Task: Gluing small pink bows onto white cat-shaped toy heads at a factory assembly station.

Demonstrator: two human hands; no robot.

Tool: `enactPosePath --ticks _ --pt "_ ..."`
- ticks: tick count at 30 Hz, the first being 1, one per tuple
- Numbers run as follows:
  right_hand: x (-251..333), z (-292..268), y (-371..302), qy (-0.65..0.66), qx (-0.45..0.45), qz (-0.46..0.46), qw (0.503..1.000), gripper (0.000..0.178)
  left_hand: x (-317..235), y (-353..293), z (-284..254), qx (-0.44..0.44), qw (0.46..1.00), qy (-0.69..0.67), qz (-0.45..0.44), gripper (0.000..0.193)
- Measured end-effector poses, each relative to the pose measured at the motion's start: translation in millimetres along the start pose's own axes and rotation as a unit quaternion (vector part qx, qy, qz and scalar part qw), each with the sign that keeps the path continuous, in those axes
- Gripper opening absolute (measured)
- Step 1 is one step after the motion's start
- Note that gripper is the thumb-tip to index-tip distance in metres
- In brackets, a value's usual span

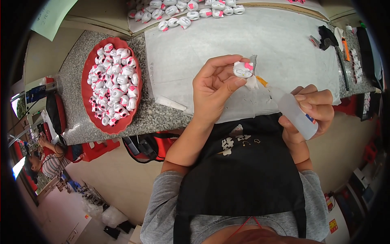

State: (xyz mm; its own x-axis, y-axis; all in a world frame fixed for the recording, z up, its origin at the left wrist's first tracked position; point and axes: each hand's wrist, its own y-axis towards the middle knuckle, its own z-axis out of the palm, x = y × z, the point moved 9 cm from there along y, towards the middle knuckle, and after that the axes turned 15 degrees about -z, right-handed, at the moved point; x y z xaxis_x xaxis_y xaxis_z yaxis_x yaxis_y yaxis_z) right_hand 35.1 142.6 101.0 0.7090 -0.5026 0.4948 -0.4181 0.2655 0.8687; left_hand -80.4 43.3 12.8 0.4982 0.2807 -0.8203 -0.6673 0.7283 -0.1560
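Between the thumb and fingers of my left hand (214, 86) is a small white cat-head figure (242, 70) with a pink bow, its face showing. My right hand (316, 106) is wrapped round a translucent white squeeze bottle (297, 116), tilted with its narrow orange nozzle (262, 81) aimed at the figure. The nozzle's end is close to the figure's lower right; whether they touch I cannot tell. Both hands are above a white sheet (183, 61) on the worktop. Behind the figure lies a crumpled grey and white scrap (252, 83).
A red scalloped tray (86, 85) piled with similar white and pink heads stands at left on the speckled stone worktop (75, 122). Several more heads (172, 21) lie along the back. Black cloth (327, 38) and an orange-handled tool (345, 49) lie at right. A person (48, 162) sits far left.
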Motion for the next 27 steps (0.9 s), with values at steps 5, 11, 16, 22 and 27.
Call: enactPosePath --ticks 5,11,16,22,27 --pt "0.1 -0.6 -0.6 0.001 -0.005 -0.003 1.000 0.048 1.3 0.8 0.5 -0.002 1.000 0.002 -0.003 0.034" --pt "0.7 -0.2 0.0 0.011 -0.003 -0.002 1.000 0.047 0.4 0.8 0.3 -0.003 1.000 0.007 0.005 0.034" --pt "0.1 0.6 -0.9 -0.001 0.001 -0.009 1.000 0.049 -0.4 -0.5 1.1 0.001 1.000 0.018 0.011 0.034" --pt "0.2 2.6 -1.1 -0.008 0.006 -0.004 1.000 0.048 -5.0 -3.3 1.7 -0.007 0.993 0.102 0.066 0.034" --pt "-0.3 4.9 -1.3 0.006 0.007 0.009 1.000 0.048 -8.9 -6.1 3.0 -0.014 0.984 0.151 0.089 0.032"
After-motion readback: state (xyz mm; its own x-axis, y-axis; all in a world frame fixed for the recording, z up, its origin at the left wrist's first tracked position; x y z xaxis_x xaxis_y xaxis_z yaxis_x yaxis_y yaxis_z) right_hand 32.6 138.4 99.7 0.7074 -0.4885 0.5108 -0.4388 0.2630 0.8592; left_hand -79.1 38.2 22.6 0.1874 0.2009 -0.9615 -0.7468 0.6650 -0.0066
